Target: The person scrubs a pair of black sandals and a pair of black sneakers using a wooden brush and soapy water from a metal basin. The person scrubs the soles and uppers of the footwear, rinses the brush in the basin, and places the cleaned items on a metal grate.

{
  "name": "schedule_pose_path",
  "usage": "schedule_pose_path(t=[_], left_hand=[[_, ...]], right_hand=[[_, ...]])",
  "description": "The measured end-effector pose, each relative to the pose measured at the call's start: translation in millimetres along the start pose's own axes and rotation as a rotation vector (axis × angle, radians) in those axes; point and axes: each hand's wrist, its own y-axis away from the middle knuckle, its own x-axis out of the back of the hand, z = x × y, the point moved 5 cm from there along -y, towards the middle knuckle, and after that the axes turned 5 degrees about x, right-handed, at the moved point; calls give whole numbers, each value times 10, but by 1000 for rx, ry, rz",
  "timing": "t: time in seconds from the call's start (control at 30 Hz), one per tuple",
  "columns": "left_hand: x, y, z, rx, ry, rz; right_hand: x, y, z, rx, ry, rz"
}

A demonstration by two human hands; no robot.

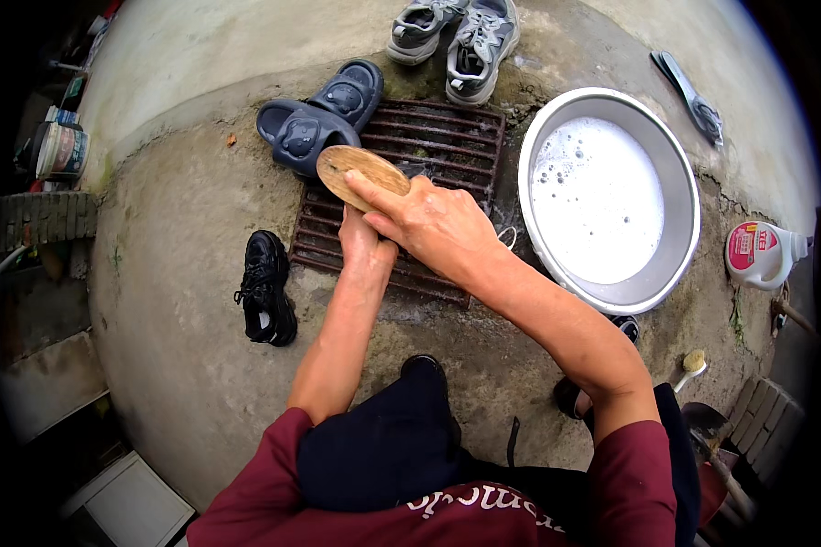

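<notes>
My right hand (445,225) grips an oval wooden scrubbing brush (362,174), its index finger stretched along the back. The bristles face away and are hidden. My left hand (366,239) is just under the brush, mostly covered by it and by my right hand; what it holds, if anything, cannot be seen. Both hands are over a rusty metal drain grate (438,130). Beyond the brush, a pair of wet dark blue slide sandals (304,137) rests at the grate's far left corner. A white loop of cord (508,238) shows beside my right wrist.
To the right stands a metal basin (681,184) of foamy water. Around it are a detergent jug (759,256), insoles (691,99) and a small white-handled brush (691,368). Grey sneakers (482,51) lean by the wall; a black sneaker (267,287) lies left.
</notes>
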Motion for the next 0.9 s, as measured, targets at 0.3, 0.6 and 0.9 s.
schedule_pose_path(t=[0.3, 0.6, 0.9], left_hand=[[-18, 129, -330, -11, 8, -194], [-265, 112, -274, -74, -153, 31], [-377, 268, -303, 125, -100, -22]], right_hand=[[38, 264, -22, -4, 16, -25], [11, 877, 311, -45, 40, 98], [99, 851, 459, -90, 106, 61]])
